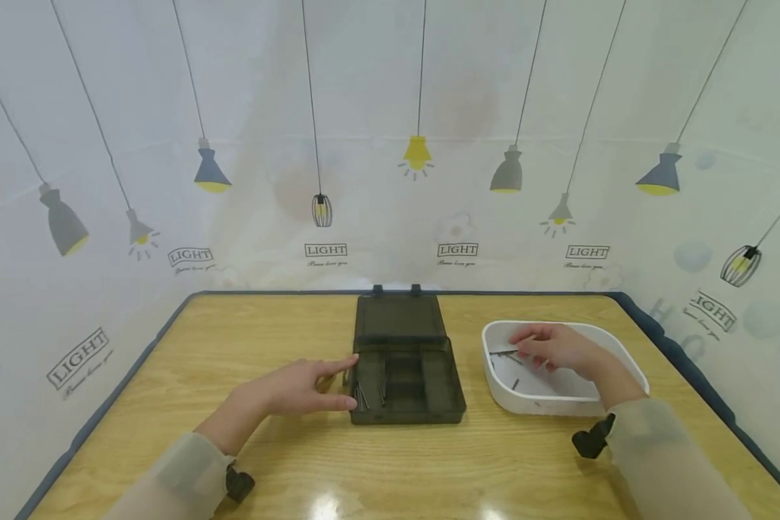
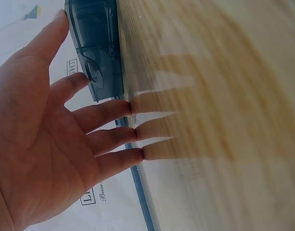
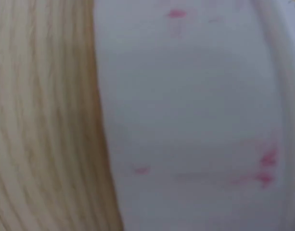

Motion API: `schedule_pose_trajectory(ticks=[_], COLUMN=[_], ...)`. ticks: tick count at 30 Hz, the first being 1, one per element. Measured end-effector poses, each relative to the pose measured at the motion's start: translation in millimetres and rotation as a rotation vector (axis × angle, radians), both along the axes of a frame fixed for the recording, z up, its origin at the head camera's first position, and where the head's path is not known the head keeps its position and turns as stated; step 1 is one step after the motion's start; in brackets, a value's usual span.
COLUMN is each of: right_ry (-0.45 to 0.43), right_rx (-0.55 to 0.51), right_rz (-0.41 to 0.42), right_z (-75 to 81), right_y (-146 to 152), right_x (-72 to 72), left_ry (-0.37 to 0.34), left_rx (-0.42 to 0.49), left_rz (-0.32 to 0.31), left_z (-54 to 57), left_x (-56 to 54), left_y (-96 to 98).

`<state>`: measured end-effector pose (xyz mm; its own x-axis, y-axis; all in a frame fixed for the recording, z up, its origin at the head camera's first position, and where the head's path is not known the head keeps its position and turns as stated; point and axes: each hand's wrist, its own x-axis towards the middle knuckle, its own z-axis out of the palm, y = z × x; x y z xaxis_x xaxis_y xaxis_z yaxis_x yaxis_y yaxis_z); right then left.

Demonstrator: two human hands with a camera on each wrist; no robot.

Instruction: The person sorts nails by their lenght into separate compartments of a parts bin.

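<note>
A dark translucent box lies with its lid folded back, and several thin metal rods, nail-like, lie in its left compartments. My left hand rests at the box's left side, thumb and index fingertips against its edge. In the left wrist view those fingers are spread and fairly straight, the lower ones touching the table. Over the white bin at the right, my right hand pinches a thin dark metal rod between thumb and fingers. More such rods lie on the bin's floor.
The wooden table has a dark blue edge along the back and sides. Behind it hangs a white cloth printed with lamps. Reddish smudges mark the bin's outer wall, close to the right wrist camera.
</note>
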<state>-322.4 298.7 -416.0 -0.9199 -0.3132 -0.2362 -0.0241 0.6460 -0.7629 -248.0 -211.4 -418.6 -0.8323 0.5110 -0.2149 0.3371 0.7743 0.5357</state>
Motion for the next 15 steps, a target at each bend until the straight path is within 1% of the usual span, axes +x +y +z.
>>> schedule_pose_trajectory(ticks=[2, 5, 10, 15], right_ry=[-0.018, -0.017, 0.013, 0.04], right_rx=[0.018, 0.053, 0.109, 0.139], right_rz=[-0.011, -0.013, -0.012, -0.013], right_z=[-7.4, -13.8, -14.6, -15.7], right_y=[2.1, 1.7, -3.9, -5.6], right_x=[-2.6, -4.1, -3.4, -2.0], left_ry=[-0.001, -0.003, -0.008, -0.003], left_rx=[0.004, 0.008, 0.011, 0.01], left_rz=[-0.005, -0.011, -0.005, -0.007], left_z=[0.1, 0.9, 2.4, 3.0], left_x=[0.2, 0.8, 2.2, 2.5], left_y=[0.2, 0.4, 0.0, 0.1])
